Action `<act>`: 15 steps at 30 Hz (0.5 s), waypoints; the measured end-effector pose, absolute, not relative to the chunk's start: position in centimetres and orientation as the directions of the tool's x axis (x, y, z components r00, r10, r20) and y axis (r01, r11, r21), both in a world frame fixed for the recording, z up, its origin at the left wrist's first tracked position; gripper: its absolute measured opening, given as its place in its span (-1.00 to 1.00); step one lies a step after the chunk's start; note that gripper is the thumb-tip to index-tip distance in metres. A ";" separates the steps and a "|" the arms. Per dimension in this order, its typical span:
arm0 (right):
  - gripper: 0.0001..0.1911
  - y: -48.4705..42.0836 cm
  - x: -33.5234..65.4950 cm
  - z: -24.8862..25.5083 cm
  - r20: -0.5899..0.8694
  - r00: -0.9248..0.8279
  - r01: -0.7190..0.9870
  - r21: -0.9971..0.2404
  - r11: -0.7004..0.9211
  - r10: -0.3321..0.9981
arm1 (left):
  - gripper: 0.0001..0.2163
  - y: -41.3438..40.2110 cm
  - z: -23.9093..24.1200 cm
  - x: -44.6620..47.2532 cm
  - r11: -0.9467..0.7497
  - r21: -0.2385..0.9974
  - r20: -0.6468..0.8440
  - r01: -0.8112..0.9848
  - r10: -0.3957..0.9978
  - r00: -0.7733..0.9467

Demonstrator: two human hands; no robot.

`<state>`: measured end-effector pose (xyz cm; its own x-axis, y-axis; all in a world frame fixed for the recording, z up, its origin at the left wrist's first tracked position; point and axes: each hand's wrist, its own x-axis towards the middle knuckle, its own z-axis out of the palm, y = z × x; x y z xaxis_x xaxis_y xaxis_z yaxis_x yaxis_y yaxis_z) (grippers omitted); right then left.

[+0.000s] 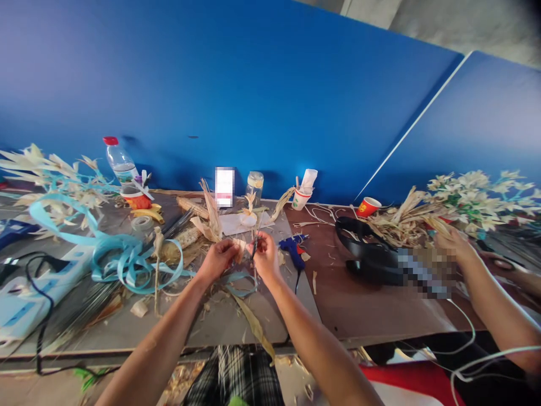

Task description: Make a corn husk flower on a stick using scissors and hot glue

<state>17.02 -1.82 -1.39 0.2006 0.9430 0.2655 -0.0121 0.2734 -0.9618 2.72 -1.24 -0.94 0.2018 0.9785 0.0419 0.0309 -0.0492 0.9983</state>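
Observation:
My left hand [220,258] is closed, its fingertips pinching a pale piece of corn husk [239,251] above the table. Close beside it, my right hand [267,258] is closed around a slim dark tool [255,246], whose exact kind is too small to tell. The two hands almost meet. Beyond them a small husk flower [250,199] stands in a rounded white holder [248,219]. A blue glue gun [294,248] lies right of my right hand. Light blue ribbon [122,262] is heaped in loops to the left. A long husk strip [252,321] hangs over the front edge.
On the left are a power strip [46,287], a plastic bottle [120,162] and a red paper cup [134,197]. A phone [225,187] and a jar [255,186] stand by the blue partition [253,96]. At right, a co-worker's hand [459,248] is near black headgear [372,262].

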 end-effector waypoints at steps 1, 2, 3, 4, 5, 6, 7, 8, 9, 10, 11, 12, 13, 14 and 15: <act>-0.56 -1.9 17.1 -1.3 0.273 0.187 -0.035 -0.958 0.284 0.944 | -0.70 -1.2 -1.1 2.7 -0.054 0.998 0.049 0.019 0.979 0.197; -0.55 -2.0 17.1 -1.2 0.285 0.167 -0.048 -0.954 0.297 0.944 | -0.71 -1.1 -1.2 2.7 -0.061 0.998 0.058 0.006 0.980 0.191; -0.54 -2.1 17.0 -1.1 0.300 0.143 -0.051 -0.950 0.309 0.943 | -0.71 -1.1 -1.3 2.7 -0.067 0.998 0.066 -0.001 0.981 0.185; -0.53 -2.2 17.0 -1.0 0.312 0.122 -0.043 -0.947 0.320 0.942 | -0.71 -1.1 -1.3 2.7 -0.070 0.998 0.069 0.000 0.981 0.181; -0.52 -2.3 16.9 -0.9 0.321 0.109 -0.026 -0.945 0.326 0.941 | -0.71 -1.1 -1.3 2.7 -0.072 0.997 0.069 0.010 0.981 0.182; -0.50 -2.4 16.9 -0.8 0.325 0.103 -0.005 -0.945 0.327 0.940 | -0.71 -1.2 -1.3 2.8 -0.072 0.997 0.066 0.025 0.980 0.186; -0.49 -2.5 16.8 -0.8 0.323 0.103 0.017 -0.946 0.323 0.941 | -0.71 -1.2 -1.2 2.8 -0.068 0.997 0.059 0.038 0.979 0.193; -0.48 -2.5 16.8 -0.8 0.317 0.108 0.036 -0.948 0.315 0.942 | -0.71 -1.3 -1.1 2.9 -0.063 0.997 0.053 0.044 0.978 0.203; -0.47 -2.5 16.8 -0.8 0.310 0.115 0.047 -0.951 0.306 0.944 | -0.71 -1.4 -1.0 2.9 -0.059 0.997 0.049 0.041 0.975 0.217; -0.47 -2.5 16.8 -0.8 0.299 0.123 0.047 -0.954 0.295 0.946 | -0.72 -1.4 -0.9 3.0 -0.053 0.998 0.046 0.025 0.971 0.233; -0.47 -2.4 16.9 -0.8 0.284 0.131 0.034 -0.959 0.282 0.950 | -0.72 -1.5 -0.8 3.0 -0.045 0.999 0.043 0.002 0.967 0.252; -0.46 -2.4 16.9 -0.8 0.266 0.140 0.011 -0.964 0.267 0.954 | -0.72 -1.5 -0.7 3.1 -0.033 0.999 0.038 -0.022 0.962 0.270; -0.47 -2.3 17.0 -0.8 0.245 0.149 -0.021 -0.968 0.251 0.958 | -0.72 -1.5 -0.6 3.1 -0.017 0.999 0.029 -0.044 0.957 0.289; -0.47 -2.2 17.1 -0.7 0.223 0.155 -0.057 -0.971 0.234 0.962 | -0.72 -1.6 -0.5 3.0 0.003 0.998 0.016 -0.063 0.953 0.303; -0.48 -2.1 17.2 -0.7 0.202 0.159 -0.094 -0.971 0.218 0.966 | -0.72 -1.6 -0.4 3.0 0.026 0.996 0.001 -0.081 0.950 0.312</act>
